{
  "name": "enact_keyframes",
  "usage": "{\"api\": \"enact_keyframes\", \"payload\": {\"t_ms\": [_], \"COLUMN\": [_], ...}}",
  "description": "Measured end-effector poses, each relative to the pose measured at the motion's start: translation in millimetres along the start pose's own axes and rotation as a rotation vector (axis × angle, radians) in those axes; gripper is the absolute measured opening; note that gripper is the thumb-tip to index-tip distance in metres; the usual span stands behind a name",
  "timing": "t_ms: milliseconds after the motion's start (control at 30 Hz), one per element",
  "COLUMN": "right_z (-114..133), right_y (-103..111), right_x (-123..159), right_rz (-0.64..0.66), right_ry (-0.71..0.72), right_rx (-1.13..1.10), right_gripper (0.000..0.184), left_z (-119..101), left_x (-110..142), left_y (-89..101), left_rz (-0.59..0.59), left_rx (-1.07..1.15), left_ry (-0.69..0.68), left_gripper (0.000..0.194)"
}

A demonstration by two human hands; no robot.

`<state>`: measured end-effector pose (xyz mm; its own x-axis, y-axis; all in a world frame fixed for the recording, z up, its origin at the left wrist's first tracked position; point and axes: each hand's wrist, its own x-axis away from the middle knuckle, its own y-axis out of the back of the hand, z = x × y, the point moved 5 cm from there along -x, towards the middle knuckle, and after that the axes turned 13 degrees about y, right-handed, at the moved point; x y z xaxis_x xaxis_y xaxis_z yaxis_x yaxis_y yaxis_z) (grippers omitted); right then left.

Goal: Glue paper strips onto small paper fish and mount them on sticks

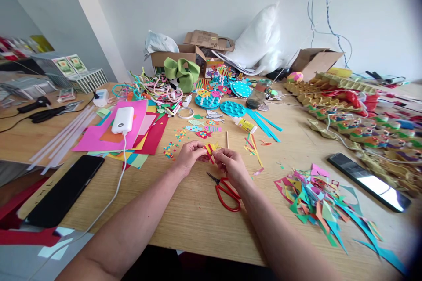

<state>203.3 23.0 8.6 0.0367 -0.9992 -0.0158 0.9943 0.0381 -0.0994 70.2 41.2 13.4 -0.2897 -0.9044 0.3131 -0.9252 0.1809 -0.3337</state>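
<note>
A small yellow paper fish with red stripes (210, 147) is held up over the table between both hands. My left hand (190, 157) pinches its left side between thumb and fingers. Closed at the fish's right edge is my right hand (231, 165), fingertips touching it. A narrow red paper strip (210, 156) hangs below the fish; which hand grips it I cannot tell. Red-handled scissors (228, 195) lie just below my right hand, partly beside the wrist. Beyond the hands lie several cut paper fish (203, 134) and a thin wooden stick (227, 139).
Coloured paper sheets (108, 134) and a white power bank (123, 120) with a cable lie left, near a black phone (66, 191). A glue bottle (244, 124) lies beyond the hands. Paper scraps (316, 202), another phone (369, 180) and egg cartons (359, 123) occupy the right.
</note>
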Motion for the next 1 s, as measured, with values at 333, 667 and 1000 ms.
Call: {"api": "enact_keyframes", "payload": {"t_ms": [333, 667, 1000], "right_z": [3.9, 4.3, 0.7], "right_y": [0.3, -0.5, -1.1], "right_x": [1.6, 2.6, 1.8], "right_rz": [-0.042, -0.019, -0.030], "right_ry": [-0.020, -0.015, -0.107], "right_rx": [-0.011, -0.066, -0.112], "right_gripper": [0.043, 0.046, 0.048], "left_z": [0.5, 1.4, 2.2], "left_x": [-0.8, -3.4, -4.0], "left_y": [1.4, 3.4, 6.1], "left_rz": [-0.006, 0.021, 0.011], "left_rx": [0.052, 0.142, 0.228], "left_ry": [0.017, 0.050, 0.063], "left_gripper": [0.012, 0.013, 0.012]}}
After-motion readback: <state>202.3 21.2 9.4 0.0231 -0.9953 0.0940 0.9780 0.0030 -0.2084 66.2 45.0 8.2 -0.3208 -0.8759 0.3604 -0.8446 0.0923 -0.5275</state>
